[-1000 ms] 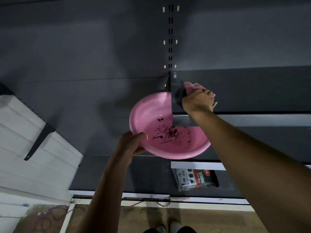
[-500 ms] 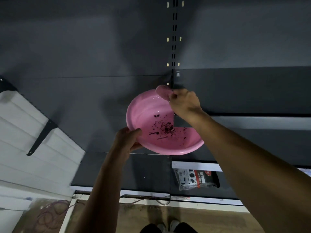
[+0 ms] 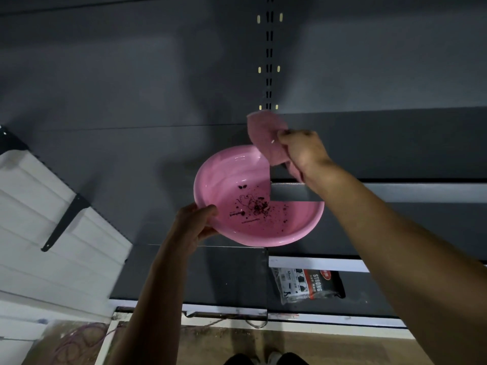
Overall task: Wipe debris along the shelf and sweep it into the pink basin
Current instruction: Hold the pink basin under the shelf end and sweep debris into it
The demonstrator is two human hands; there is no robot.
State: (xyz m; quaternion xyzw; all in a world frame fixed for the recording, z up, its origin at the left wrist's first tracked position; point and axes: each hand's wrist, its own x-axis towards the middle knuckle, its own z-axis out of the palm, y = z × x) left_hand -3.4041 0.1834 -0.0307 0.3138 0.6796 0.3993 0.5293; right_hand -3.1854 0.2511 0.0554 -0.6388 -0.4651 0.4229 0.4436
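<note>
A person's left hand (image 3: 196, 219) grips the near-left rim of a pink basin (image 3: 237, 175), holding it tucked under the left end of a dark grey shelf (image 3: 395, 143) so the shelf corner overlaps the bowl's right side. Above it, the right hand (image 3: 303, 151) clenches a pink cloth (image 3: 266, 135), lifted clear of the shelf surface over the basin's far rim. The step appears to be shedding what the cloth has gathered; doing it well likely means keeping the basin level and snug beneath the edge, and shaking or wiping the cloth off over the bowl rather than beside it. The glossy, shallow basin carries a scatter of dark debris (image 3: 259, 208) around its centre, beside faint printed markings.
</note>
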